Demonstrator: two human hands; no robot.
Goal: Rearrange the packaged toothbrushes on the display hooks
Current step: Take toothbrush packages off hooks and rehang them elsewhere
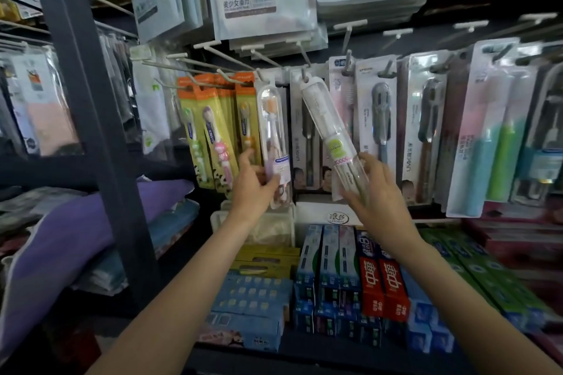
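Two clear toothbrush packs hang side by side on hooks — the left one [273, 143] upright, the right one [332, 137] tilted — above boxed toothpaste [350, 277].

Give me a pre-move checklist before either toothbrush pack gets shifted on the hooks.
1. Left hand grips the orange-bristle pack at its lower end: ok.
2. Right hand holds the tilted clear pack at its lower end: ok.
3. Tilted clear pack hangs straight: not ok, it leans top-left.
4. Its hang hole is on the hook: cannot tell.
5. Orange-bristle pack hangs upright: ok.
6. Neighbouring orange-carded packs are undisturbed: ok.
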